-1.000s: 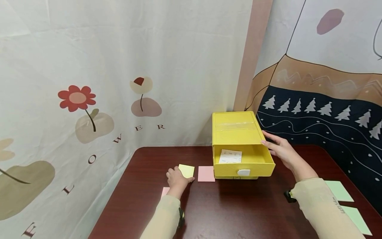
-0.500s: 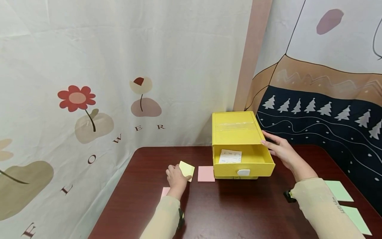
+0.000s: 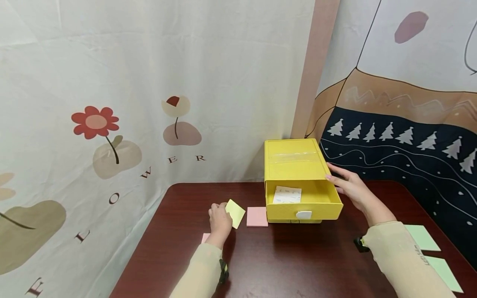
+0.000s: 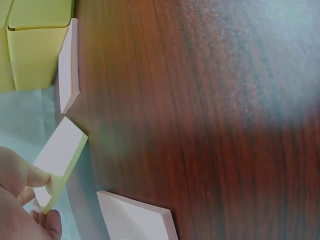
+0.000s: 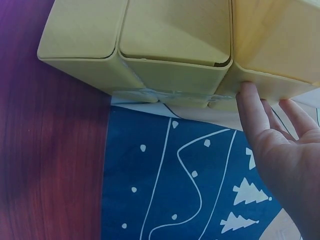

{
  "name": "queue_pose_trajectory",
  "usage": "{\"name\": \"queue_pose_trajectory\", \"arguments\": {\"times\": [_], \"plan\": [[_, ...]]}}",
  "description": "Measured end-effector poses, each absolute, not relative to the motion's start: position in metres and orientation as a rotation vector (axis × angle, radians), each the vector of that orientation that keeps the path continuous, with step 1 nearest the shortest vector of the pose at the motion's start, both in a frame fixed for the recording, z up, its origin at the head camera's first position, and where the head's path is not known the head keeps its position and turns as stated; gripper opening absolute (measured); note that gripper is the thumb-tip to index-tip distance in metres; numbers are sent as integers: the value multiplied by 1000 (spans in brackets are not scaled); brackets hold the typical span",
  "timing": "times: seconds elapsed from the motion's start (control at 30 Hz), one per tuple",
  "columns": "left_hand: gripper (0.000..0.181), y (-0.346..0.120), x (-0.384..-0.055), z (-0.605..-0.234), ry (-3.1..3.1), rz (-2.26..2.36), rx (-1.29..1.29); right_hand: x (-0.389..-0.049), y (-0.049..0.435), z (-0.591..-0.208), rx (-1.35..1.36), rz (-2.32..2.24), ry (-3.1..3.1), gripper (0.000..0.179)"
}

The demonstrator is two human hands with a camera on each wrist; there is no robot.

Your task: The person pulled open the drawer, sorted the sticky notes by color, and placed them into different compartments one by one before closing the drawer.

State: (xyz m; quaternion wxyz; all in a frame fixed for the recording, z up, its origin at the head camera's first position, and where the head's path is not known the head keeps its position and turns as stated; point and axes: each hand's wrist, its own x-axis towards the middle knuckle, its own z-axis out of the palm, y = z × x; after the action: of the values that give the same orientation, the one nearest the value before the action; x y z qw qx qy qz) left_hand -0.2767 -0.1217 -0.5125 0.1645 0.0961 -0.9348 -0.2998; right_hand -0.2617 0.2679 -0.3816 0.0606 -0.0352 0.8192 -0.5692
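My left hand (image 3: 220, 221) pinches a yellow sticky note pad (image 3: 235, 213) by its left side, tilted up over the table; the left wrist view shows thumb and fingertips on the edge of the pad (image 4: 60, 150). Just right of it lies a pink sticky note pad (image 3: 257, 217), beside a yellow drawer box (image 3: 290, 163). My right hand (image 3: 352, 190) touches the box's right side near the top, its fingers fairly straight against the wall (image 5: 267, 85). The box's upper drawer (image 3: 281, 212) is pulled out, with a white printed paper (image 3: 287, 194) inside.
Another pink pad (image 3: 205, 237) lies under my left wrist, mostly hidden in the head view. Two green pads (image 3: 422, 238) lie at the table's right side, partly behind my right sleeve. Printed cloths (image 3: 231, 82) hang behind the dark wooden table (image 3: 290, 265).
The yellow pad has turned and tilted up in my left hand, which has shifted slightly right. My right hand and the drawer box have stayed still.
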Motion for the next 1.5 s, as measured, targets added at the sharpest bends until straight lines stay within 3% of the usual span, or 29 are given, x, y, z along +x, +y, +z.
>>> {"name": "queue_pose_trajectory", "arguments": {"times": [1.1,1.5], "plan": [[16,-129,-269,-495,-2532,-829,-7,-262,268,-383,-128,-1733,2483,75],[19,-130,-268,-494,-2414,-736,-140,-261,268,-382,-125,-1734,2478,75]]}}
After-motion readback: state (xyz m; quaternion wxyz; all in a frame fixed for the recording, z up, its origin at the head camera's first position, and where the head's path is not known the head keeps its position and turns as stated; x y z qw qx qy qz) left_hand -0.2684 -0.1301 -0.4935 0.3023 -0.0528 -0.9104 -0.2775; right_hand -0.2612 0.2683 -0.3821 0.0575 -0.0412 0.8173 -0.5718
